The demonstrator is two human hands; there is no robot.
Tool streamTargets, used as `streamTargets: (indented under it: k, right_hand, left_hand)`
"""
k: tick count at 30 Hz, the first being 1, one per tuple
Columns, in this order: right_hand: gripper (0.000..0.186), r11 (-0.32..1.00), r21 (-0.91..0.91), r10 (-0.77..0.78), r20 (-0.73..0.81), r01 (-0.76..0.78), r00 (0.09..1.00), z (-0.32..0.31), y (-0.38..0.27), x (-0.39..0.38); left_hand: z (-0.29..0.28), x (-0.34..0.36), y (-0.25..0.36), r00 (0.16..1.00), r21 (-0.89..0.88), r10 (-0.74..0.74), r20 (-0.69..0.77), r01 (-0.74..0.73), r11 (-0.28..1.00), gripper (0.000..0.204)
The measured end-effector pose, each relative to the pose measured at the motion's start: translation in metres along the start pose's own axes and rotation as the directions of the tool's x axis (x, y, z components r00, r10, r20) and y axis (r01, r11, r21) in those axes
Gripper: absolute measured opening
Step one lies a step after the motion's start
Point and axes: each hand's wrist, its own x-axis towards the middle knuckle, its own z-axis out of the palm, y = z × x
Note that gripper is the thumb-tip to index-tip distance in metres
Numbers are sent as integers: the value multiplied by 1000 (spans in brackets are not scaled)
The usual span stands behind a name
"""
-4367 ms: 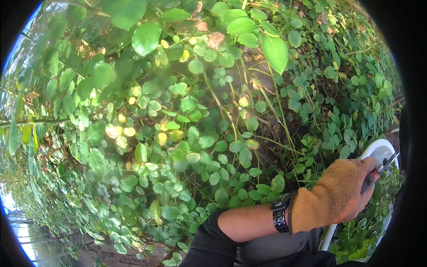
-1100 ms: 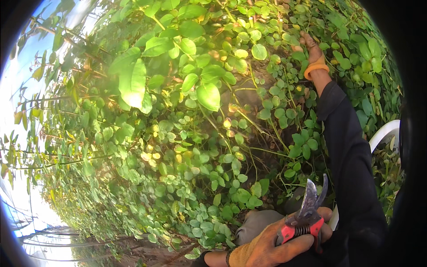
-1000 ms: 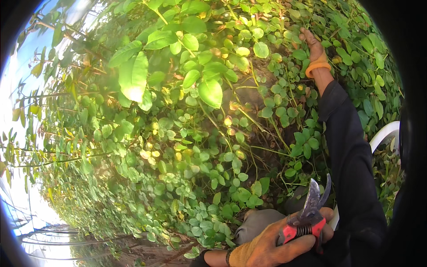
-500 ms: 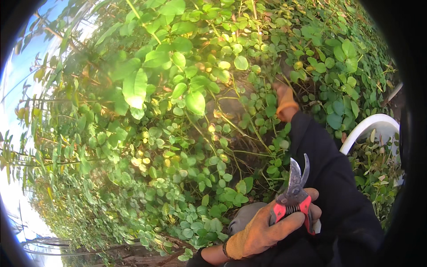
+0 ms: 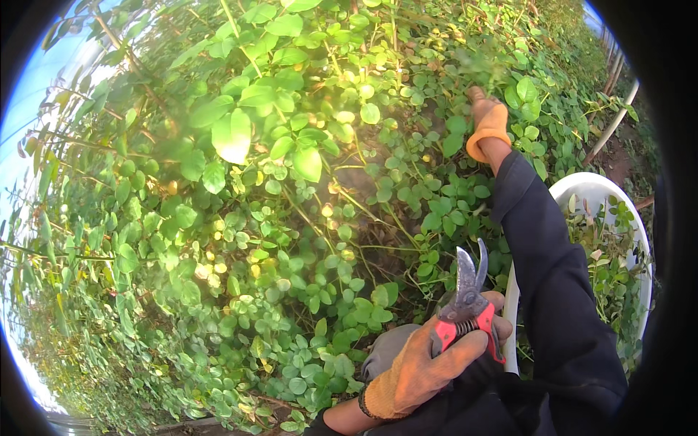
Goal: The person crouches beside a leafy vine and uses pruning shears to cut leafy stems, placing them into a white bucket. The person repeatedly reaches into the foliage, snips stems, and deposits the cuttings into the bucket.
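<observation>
Pruners [image 5: 465, 301]: in the left hand [image 5: 436, 356], fingers closed round the handles; blades parted, best kept off the sleeve [image 5: 542, 254].
Right hand [image 5: 488, 123]: at the leaves [image 5: 527, 90]; cannot tell whether it pinches any.
Bucket [image 5: 582, 187]: beside the right arm.
</observation>
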Motion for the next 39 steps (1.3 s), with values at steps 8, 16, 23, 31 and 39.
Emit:
streamTargets:
  k: [8, 16, 23, 31, 39]
  right_hand:
    - [63, 950, 309, 11, 88, -38, 996, 3, 4, 39]
    - [50, 868, 444, -358, 251, 222, 899, 58, 24, 65]
    - [41, 890, 314, 193, 396, -330, 898, 50, 114, 7]
    - [56, 717, 673, -43, 302, -181, 952, 14, 20, -37]
    - [39, 983, 158, -117, 185, 88, 976, -5, 0, 55]
  left_hand:
    - [-1, 3, -2, 998, -27, 10, 55, -8, 1000, 56]
    - [5, 12, -16, 997, -20, 13, 70, -12, 1000, 56]
    - [15, 20, -9, 997, 6, -7, -71, 8, 1000, 56]
    - [5, 10, -12, 1000, 77, 26, -6, -26, 997, 55]
    - [-11, 11, -14, 998, -56, 29, 53, -26, 998, 50]
